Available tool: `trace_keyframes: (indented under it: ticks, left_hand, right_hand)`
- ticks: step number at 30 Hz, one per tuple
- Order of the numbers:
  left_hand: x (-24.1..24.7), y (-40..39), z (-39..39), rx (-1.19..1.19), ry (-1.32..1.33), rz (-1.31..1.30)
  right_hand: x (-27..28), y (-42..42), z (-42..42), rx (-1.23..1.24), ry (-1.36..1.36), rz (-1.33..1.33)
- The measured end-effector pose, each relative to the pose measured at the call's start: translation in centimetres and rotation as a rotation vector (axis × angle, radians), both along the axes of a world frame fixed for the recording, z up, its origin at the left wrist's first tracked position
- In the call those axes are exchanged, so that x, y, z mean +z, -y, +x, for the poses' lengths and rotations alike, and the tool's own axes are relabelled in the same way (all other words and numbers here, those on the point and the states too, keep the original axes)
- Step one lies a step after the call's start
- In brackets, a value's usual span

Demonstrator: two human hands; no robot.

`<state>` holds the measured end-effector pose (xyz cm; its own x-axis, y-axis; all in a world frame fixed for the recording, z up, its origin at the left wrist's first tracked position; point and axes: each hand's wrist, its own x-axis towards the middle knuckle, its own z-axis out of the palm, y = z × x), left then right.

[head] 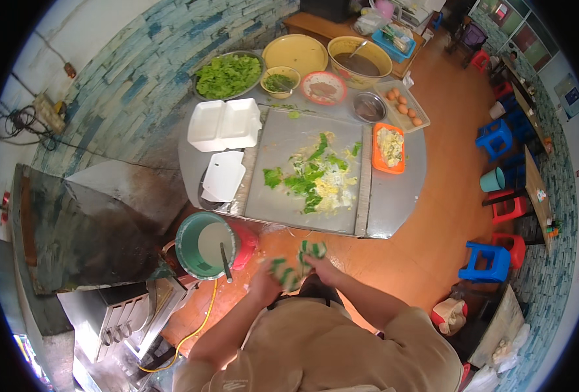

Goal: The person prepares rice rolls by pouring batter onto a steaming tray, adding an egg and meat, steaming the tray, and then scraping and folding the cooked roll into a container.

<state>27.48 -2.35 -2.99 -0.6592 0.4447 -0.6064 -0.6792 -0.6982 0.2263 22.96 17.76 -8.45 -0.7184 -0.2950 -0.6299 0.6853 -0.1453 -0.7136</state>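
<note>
Both hands are in front of my waist, below the edge of the metal table (398, 196). My left hand (266, 284) is against a green-and-white striped cloth (285, 274). Part of a similar striped cloth (312, 250) lies at my right hand (321, 268); blur hides whether these are one piece or two. Beyond them, lettuce leaves (299, 185) and broken egg (336, 188) are spread over a flat metal plate (274, 213) in the table. An orange tray (389, 168) of egg-like food stands to its right, and an opened white foam box (224, 125) to its left.
A green bucket (184, 245) of pale liquid with a handled tool stands left of my hands. Lettuce in a bowl (228, 76), a yellow basin (360, 62) and a basket of eggs (403, 105) line the far side. A yellow hose or cable (196, 330) crosses the floor. Blue and red stools (485, 262) stand right.
</note>
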Motion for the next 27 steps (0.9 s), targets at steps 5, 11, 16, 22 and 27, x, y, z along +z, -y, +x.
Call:
trace_keyframes:
  ticks: [5,11,16,22,27]
  left_hand:
    - [1.1,-12.9,-9.4,-0.609,-0.079,-0.053]
    - [-0.1,-6.0,-19.8,-0.453,-0.45,-1.112]
    - [-4.1,10.3,-28.0,-0.604,-0.109,-2.351]
    - [-4.6,18.5,-30.5,-0.834,-0.062,-2.024]
    - [-7.0,25.6,-28.5,-0.399,-0.24,-1.912]
  right_hand:
    - [4.3,-9.1,-2.1,-0.287,-0.006,0.129]
    - [-0.9,-26.9,-11.9,-0.104,-0.805,1.624]
    - [1.8,-23.3,-11.5,-0.088,-0.476,1.268]
    - [3.9,-17.5,-7.5,0.004,-0.356,1.046]
    - [10.8,-10.0,-13.4,0.324,-0.738,1.116]
